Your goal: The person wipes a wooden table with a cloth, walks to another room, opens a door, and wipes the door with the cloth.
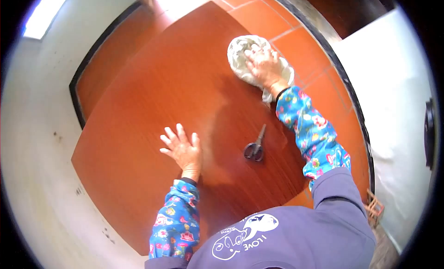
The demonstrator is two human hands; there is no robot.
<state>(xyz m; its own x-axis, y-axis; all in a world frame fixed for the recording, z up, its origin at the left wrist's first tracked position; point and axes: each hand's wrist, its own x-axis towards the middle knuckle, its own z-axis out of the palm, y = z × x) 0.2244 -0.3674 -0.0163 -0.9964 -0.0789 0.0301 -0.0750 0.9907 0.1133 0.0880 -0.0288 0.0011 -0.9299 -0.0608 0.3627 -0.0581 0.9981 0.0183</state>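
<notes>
My left hand (184, 151) lies flat on the reddish-brown wooden table (138, 111), palm down with fingers spread, and holds nothing. My right hand (267, 67) presses on a bunched white cloth (238, 60) at the table's far right edge. Its fingers are bent into the folds, and part of the cloth hangs toward the edge. Between my two arms, a pair of dark-handled scissors (255, 148) rests on the tabletop, blades pointing away from me. Neither hand touches the scissors. Both my forearms wear blue flowered sleeve covers.
Orange floor tiles (286, 26) surround the table. A pale wall (37, 130) stands close on the left, and a white wall (388, 84) on the right. A small wooden stool-like object (373, 208) is at the lower right.
</notes>
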